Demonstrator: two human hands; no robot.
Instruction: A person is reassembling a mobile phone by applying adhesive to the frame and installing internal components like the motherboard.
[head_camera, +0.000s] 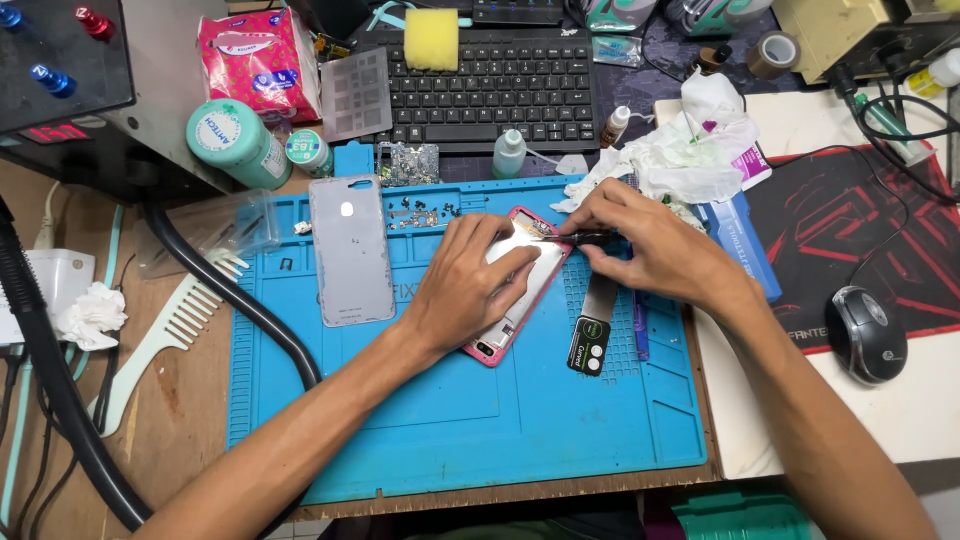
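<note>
On blue repair mat (450, 420) | opened pink-framed phone (520, 290) pinned flat by left hand (465, 285) | right hand (650, 245) pinched on slim dark tool (580, 238) | phone judged light, fragile, best held by edges.

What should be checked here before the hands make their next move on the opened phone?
1. Phone held steady: ok, the left hand lies flat on it.
2. Tool in control: ok, the right hand grips a thin dark tool whose tip is at the phone's upper end.
3. Phone on the blue mat: ok, it lies fully on it.
4. Grey back cover out of the way: ok, it lies apart, to the left.
5. Loose small parts safe: ok, gathered near the mat's top edge.
6. Tool tip's exact contact: cannot tell, too small.
</note>
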